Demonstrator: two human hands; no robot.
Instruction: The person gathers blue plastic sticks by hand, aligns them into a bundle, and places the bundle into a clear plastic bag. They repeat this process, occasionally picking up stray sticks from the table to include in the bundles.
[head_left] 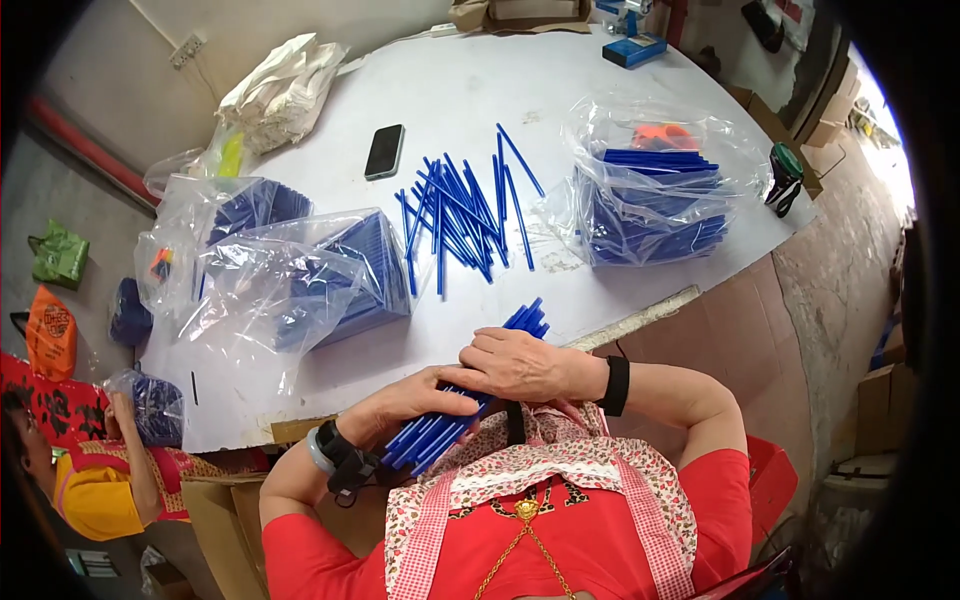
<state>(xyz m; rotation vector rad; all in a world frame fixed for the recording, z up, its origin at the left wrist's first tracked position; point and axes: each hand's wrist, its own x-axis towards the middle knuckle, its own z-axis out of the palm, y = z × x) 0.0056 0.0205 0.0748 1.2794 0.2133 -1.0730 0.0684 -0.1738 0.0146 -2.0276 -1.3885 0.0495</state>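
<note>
A bundle of thin blue plastic sticks lies slantwise in front of my body, its far ends poking out past my right hand. My left hand is closed around the lower part of the bundle. Over its upper part my right hand is wrapped, touching my left fingers. Whether the sticks are hollow is too small to tell. Beyond my hands, a loose pile of the same blue sticks is spread on the white table, several crossing each other.
Clear bags packed with blue sticks stand at the left and right. A phone lies behind the pile. Farther back are a white sack and a blue box. Another person works at the table's left edge.
</note>
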